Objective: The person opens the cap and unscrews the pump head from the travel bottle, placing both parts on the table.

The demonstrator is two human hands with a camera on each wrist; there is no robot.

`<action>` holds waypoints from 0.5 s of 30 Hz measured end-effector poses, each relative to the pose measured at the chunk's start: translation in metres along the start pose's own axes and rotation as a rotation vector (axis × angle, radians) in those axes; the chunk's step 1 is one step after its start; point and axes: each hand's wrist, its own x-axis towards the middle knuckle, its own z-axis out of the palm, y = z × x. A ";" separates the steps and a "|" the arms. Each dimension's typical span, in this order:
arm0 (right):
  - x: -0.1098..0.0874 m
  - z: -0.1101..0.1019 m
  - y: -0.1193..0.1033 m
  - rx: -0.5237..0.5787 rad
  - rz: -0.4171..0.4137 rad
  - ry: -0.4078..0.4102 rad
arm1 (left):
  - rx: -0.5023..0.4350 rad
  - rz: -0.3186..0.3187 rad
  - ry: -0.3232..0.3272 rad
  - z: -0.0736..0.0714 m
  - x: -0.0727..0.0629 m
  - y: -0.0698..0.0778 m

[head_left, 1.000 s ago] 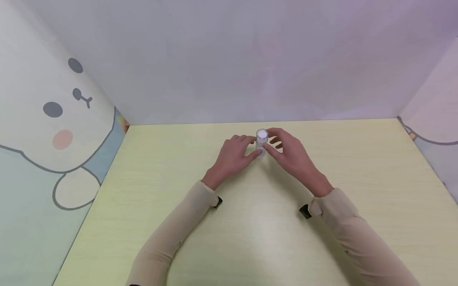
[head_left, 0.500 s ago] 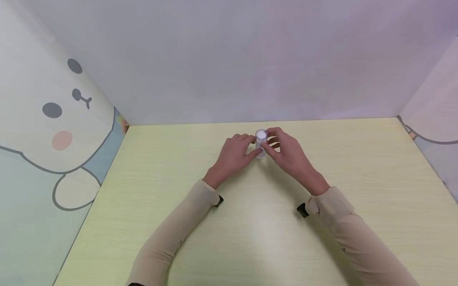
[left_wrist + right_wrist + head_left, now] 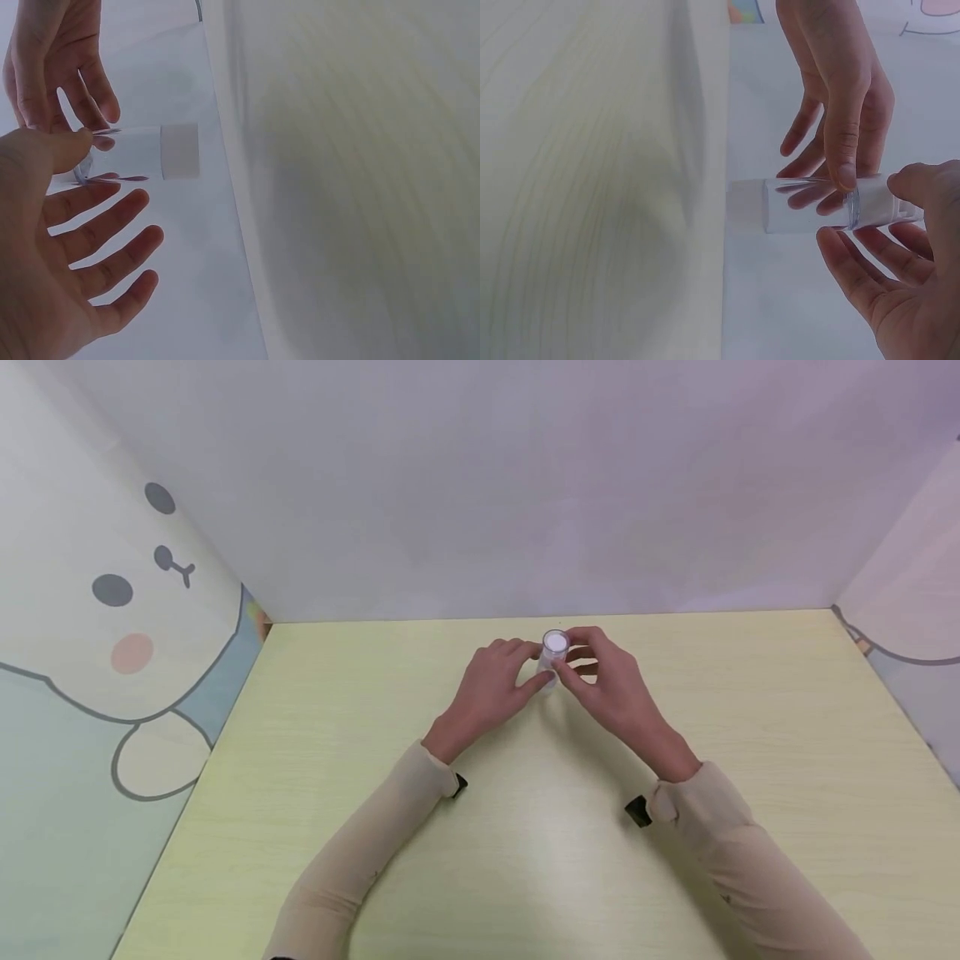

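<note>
A small clear bottle [image 3: 799, 216] with a white base [image 3: 746, 206] stands upright between the hands, its base close over the tabletop. In the head view its round white top shows inside a clear cap [image 3: 555, 644]. My left hand [image 3: 491, 685] pinches the bottle around its middle, thumb at the ring below the white upper section. Its other fingers spread behind the clear body. From the other side, my right hand [image 3: 618, 685] holds the upper end at the cap, with thumb and forefinger around it. The left wrist view partly hides the cap behind the left thumb.
A pale wood-grain table [image 3: 480, 860] lies under both arms. Behind its far edge, close past the hands, rises a plain pale wall [image 3: 480, 485]. A side panel with a cartoon bear [image 3: 172, 643] borders the left, and another printed panel [image 3: 907, 602] the right.
The bottle's top has shifted slightly to the right in the last half second, and the right hand with it. Both hands keep their hold on the bottle.
</note>
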 end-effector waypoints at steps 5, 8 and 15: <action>-0.005 -0.003 -0.005 0.043 0.005 0.022 | -0.008 0.031 0.034 -0.005 -0.005 0.005; -0.009 -0.005 -0.008 0.084 0.012 0.030 | -0.020 0.053 0.052 -0.008 -0.008 0.008; -0.018 -0.007 -0.012 0.155 0.026 0.050 | -0.053 0.097 0.086 -0.014 -0.014 0.015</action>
